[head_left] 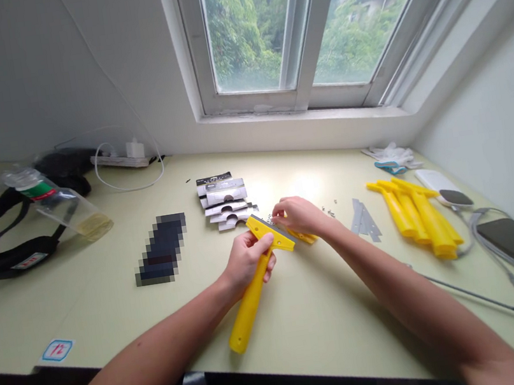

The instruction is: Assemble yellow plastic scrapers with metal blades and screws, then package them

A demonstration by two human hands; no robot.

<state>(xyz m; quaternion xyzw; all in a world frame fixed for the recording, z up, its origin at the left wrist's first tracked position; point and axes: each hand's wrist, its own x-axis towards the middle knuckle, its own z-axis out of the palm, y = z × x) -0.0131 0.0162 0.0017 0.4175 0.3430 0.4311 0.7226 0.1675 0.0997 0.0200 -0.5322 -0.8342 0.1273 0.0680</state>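
Scraper: yellow plastic tool with a T-shaped head (254, 292), gripped in the left hand; tilted, with the handle end toward the bottom edge of the frame and the head near the centre, just left of and nearer than the right hand.
Left hand (246, 259): wrapped around the scraper's neck, thumb pressed on the head.
Right hand (300, 215): fingers bent and drawn narrow, just beyond the scraper's head; cannot tell whether anything is pinched.
Screws: tiny metal pieces (270, 218), scattered beside the right fingertips.
Head plates: small yellow plastic pieces (306, 237), partly hidden beneath the right wrist.
Blades: flat grey metal strips (364, 220), overlapping, right of centre.
Handles: yellow plastic tubular pieces (418, 217), piled at the right of the frame.
Sleeves: white-and-black folded card pieces (226, 194), overlapping above the left hand.
Tabletop: pale yellow-green surface (111, 317), spanning the frame.
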